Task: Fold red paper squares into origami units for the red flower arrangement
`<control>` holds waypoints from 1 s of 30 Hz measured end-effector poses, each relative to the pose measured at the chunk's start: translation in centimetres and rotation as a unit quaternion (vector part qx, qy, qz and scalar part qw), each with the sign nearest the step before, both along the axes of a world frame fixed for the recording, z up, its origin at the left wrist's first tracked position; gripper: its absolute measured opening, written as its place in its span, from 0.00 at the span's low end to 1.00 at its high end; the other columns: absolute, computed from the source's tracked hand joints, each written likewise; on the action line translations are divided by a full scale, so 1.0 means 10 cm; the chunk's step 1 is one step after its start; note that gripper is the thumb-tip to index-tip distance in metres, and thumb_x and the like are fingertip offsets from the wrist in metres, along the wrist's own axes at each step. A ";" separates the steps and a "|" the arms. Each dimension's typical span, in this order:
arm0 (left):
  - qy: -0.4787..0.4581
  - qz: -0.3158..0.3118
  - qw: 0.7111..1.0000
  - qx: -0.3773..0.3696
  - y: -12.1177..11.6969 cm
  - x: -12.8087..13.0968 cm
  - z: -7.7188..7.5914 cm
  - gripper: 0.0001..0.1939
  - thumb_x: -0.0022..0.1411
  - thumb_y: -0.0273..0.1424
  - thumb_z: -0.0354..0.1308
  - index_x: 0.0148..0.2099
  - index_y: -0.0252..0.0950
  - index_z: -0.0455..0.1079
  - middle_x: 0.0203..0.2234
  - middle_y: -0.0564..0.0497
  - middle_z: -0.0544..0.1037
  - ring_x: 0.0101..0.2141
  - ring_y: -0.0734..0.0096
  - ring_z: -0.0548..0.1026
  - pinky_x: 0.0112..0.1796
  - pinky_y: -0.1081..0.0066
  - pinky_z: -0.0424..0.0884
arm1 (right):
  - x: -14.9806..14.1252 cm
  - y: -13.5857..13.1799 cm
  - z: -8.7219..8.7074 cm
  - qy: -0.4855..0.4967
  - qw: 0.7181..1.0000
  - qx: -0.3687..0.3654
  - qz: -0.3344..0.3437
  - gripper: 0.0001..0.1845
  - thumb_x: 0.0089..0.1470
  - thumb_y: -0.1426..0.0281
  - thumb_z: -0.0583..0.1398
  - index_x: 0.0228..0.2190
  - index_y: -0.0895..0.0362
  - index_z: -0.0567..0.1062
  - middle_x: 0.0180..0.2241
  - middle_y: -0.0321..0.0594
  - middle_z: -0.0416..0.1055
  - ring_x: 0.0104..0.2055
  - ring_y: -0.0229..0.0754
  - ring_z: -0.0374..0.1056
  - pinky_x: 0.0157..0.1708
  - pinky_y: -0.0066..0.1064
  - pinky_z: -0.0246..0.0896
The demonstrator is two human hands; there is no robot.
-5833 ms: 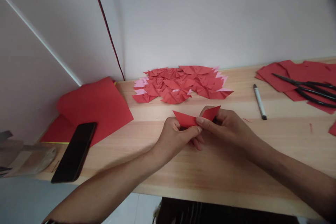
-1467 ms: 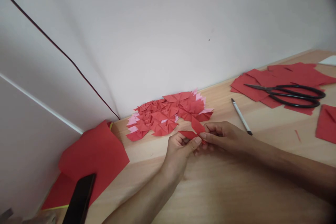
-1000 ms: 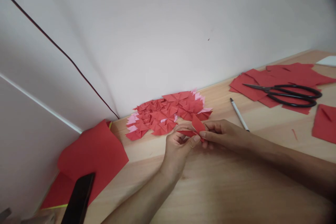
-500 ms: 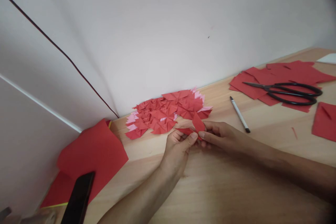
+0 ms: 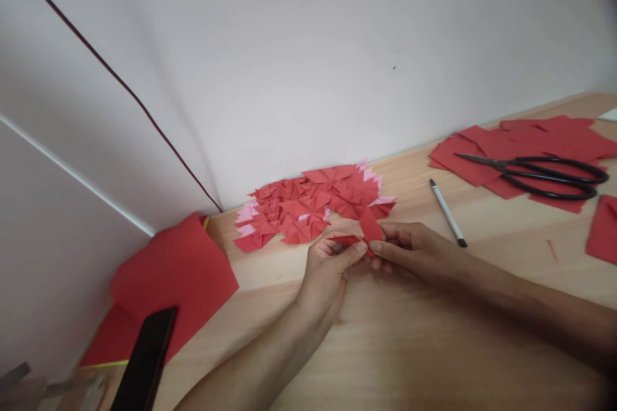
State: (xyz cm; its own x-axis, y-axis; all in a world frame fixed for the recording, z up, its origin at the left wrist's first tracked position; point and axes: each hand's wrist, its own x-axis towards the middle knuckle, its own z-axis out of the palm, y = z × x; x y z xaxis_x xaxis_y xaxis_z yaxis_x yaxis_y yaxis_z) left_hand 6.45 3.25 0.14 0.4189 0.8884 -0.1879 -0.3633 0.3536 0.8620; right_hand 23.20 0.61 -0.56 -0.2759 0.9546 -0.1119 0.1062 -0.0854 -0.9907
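Here, left of the pile (image 5: 313, 202), I see the phone (image 5: 147, 356) partly on red sheets (image 5: 178, 270). Just before the pile, the left hand (image 5: 325, 266) and right hand (image 5: 412, 247) both pinch the folded paper (image 5: 371, 225), red, its two flaps spread; right of the pile lies the pen (image 5: 447, 212).

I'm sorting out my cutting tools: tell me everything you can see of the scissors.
The scissors have two large black looped handles and slim, dark, metallic-looking blades, which look shut. They lie mostly on red paper sheets, toward the right of the view, tip pointing left, with nothing on top of them.
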 end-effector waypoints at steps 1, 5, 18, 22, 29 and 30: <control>-0.003 0.004 1.000 -0.009 0.00 0.00 0.00 0.12 0.44 0.27 0.72 0.30 0.30 0.72 0.23 0.52 0.75 0.25 0.77 0.71 0.33 0.72 0.67 | 0.00 0.00 0.00 0.004 1.000 -0.001 0.000 0.16 0.52 0.55 0.61 0.29 0.56 0.72 0.27 0.37 0.73 0.25 0.34 0.64 0.24 0.27 0.57; -0.006 0.014 0.999 -0.035 0.01 -0.01 -0.01 0.15 0.41 0.26 0.73 0.30 0.31 0.71 0.24 0.52 0.76 0.25 0.77 0.72 0.31 0.72 0.66 | 0.00 0.00 0.01 0.004 1.000 0.006 0.003 0.14 0.52 0.57 0.62 0.29 0.56 0.73 0.27 0.37 0.73 0.27 0.36 0.65 0.28 0.28 0.59; 0.047 0.018 0.999 0.012 0.02 -0.01 0.01 0.16 0.42 0.31 0.73 0.30 0.30 0.71 0.22 0.51 0.75 0.23 0.77 0.71 0.27 0.75 0.63 | 0.01 0.01 0.02 0.004 1.000 0.020 0.021 0.14 0.54 0.57 0.61 0.32 0.56 0.75 0.31 0.38 0.75 0.30 0.39 0.68 0.33 0.31 0.63; 0.078 0.023 0.996 0.027 0.01 -0.02 0.00 0.15 0.43 0.31 0.72 0.30 0.30 0.72 0.21 0.51 0.75 0.23 0.77 0.71 0.28 0.74 0.64 | 0.01 0.01 0.00 -0.004 0.999 0.022 0.031 0.13 0.54 0.58 0.61 0.32 0.55 0.75 0.31 0.38 0.76 0.31 0.40 0.69 0.32 0.31 0.63; 0.064 0.020 0.996 0.054 0.02 -0.02 -0.01 0.15 0.47 0.34 0.70 0.32 0.31 0.69 0.23 0.52 0.75 0.22 0.79 0.69 0.26 0.76 0.63 | -0.01 0.00 -0.02 -0.030 0.999 0.021 0.027 0.10 0.54 0.61 0.61 0.32 0.54 0.74 0.28 0.35 0.74 0.27 0.38 0.67 0.28 0.29 0.59; 0.064 0.023 0.996 0.056 0.02 -0.02 0.00 0.15 0.48 0.33 0.70 0.32 0.32 0.68 0.22 0.53 0.75 0.22 0.79 0.69 0.26 0.76 0.63 | -0.01 0.00 -0.02 -0.031 0.999 0.019 0.024 0.10 0.53 0.60 0.61 0.31 0.55 0.74 0.27 0.35 0.74 0.26 0.38 0.66 0.27 0.29 0.58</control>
